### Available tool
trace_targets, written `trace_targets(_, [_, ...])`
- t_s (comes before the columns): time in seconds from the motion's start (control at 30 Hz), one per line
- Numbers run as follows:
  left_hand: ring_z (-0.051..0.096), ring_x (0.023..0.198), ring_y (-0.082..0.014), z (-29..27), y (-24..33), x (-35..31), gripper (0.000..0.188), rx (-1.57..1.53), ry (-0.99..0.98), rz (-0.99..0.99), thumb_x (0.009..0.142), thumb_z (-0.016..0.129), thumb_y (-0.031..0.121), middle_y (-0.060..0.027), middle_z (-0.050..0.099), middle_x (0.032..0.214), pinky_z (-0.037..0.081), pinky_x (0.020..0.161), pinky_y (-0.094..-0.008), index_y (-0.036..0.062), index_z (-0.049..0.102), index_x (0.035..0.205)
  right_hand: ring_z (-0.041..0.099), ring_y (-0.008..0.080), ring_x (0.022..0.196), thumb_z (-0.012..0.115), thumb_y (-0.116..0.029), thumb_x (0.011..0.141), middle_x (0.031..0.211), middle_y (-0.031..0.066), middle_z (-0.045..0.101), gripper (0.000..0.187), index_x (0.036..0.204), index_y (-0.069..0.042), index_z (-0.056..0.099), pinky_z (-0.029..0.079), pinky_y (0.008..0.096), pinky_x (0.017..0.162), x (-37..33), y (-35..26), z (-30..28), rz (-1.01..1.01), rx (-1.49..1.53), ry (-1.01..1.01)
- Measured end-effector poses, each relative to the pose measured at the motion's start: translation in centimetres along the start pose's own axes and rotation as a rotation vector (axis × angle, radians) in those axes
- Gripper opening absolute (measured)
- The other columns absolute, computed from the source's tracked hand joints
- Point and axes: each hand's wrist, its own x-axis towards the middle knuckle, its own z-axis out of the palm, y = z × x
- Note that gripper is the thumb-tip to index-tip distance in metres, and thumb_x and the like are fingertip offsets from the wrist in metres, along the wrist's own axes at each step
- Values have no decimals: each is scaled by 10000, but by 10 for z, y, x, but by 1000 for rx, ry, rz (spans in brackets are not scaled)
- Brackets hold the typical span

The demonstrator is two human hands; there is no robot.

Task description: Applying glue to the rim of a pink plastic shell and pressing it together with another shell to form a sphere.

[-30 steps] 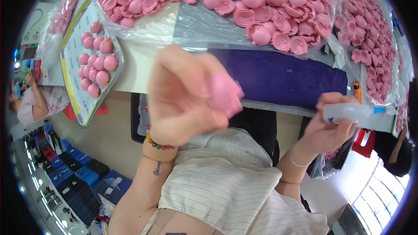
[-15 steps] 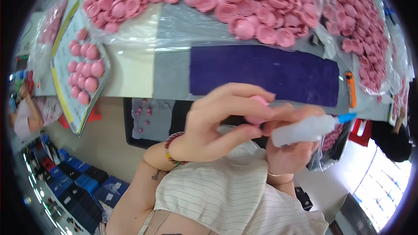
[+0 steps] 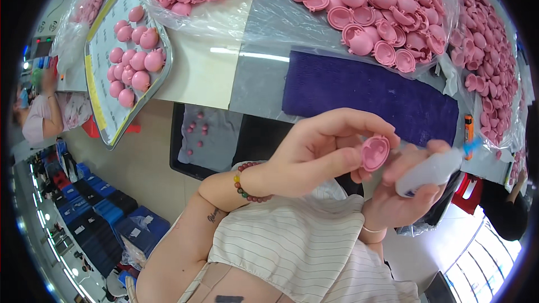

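Note:
My left hand [image 3: 320,154] pinches a pink plastic half shell [image 3: 375,153] between thumb and fingers, its hollow inner side facing up at me. Close by on the right, my right hand [image 3: 396,199] is wrapped around a small translucent white squeeze bottle [image 3: 426,174]. The bottle lies tilted, its blue nozzle [image 3: 473,146] pointing right and away from the shell. Both hands are in the air in front of the table's near edge. Beyond them a dark purple cloth [image 3: 365,92] is spread on the table.
Loose pink half shells [image 3: 387,17] are heaped on clear plastic sheeting at the back, with another pile [image 3: 488,62] at the right. A tray [image 3: 101,106] of closed pink balls [image 3: 135,60] stands left. An orange tube [image 3: 469,129] lies beside the cloth. Below is a dark bin [image 3: 177,134].
The pink half shell has turned so its hollow inside now shows. The view has shifted, and both hands appear farther right, the bottle still in my right hand.

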Motion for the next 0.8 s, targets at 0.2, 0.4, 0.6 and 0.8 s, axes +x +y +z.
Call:
trace_targets(0.2, [557,753,-170,2,2,-2,432,-63,47,22,782,567,166,-261,473,1064,477,628,-254,-34,389,1120,408,120,512,527,-392,777,689,107,487,442,940,11,447,294,228,425,8,9,-35,-141,499,-150])
trace_targets(0.4, [467,1044,-224,-3,-3,-4,431,-47,-55,57,745,520,-35,-214,453,1130,401,864,-322,-41,355,1143,290,115,509,442,-528,770,587,15,337,611,957,50,512,185,240,430,16,-12,-23,-641,-173,-342])
trace_targets(0.6, [486,1016,-216,-5,-4,-4,399,-57,-60,72,740,518,-41,-218,459,1121,392,869,-321,-42,377,1113,396,135,493,452,-549,743,634,48,466,619,875,48,545,264,239,376,10,-9,-24,-635,-286,-331])
trace_targets(0.8, [486,1017,-214,-4,-4,-5,400,-66,-50,61,737,521,-44,-220,460,1119,392,869,-320,-46,377,1110,400,133,492,451,-545,746,621,48,463,617,873,51,546,267,237,376,13,-10,-25,-651,-294,-322])
